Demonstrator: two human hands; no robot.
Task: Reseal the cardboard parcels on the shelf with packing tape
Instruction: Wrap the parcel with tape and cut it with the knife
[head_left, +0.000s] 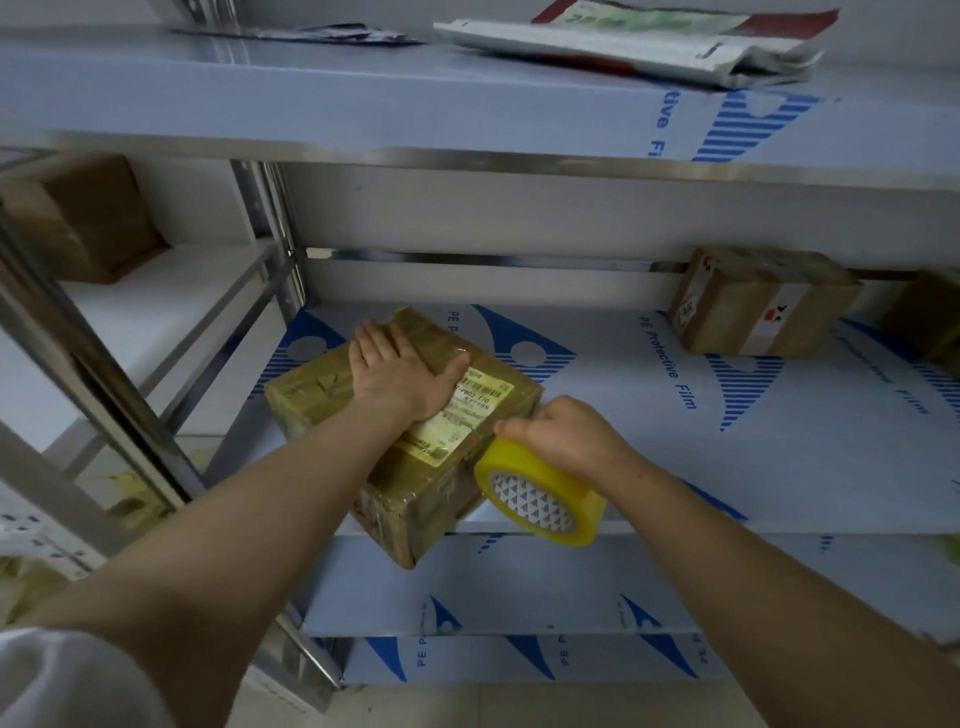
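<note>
Steel shelves (519, 162) are covered in white film (779, 441) printed with blue marks. A pale wall (493, 218) is seen behind, pale floor tiles (519, 706) below.

A tape-wrapped brown cardboard parcel (415, 499) overhangs the front edge of the film-covered metal shelf (779, 447), a yellow roll of packing tape (540, 501) just right of it, a smaller brown cardboard box (753, 312) farther back at right.

Parcel storeroom: metal shelving (270, 218) with film-covered shelf boards (779, 415) carrying taped cardboard parcels (753, 306) and mailer bags (649, 52).
</note>
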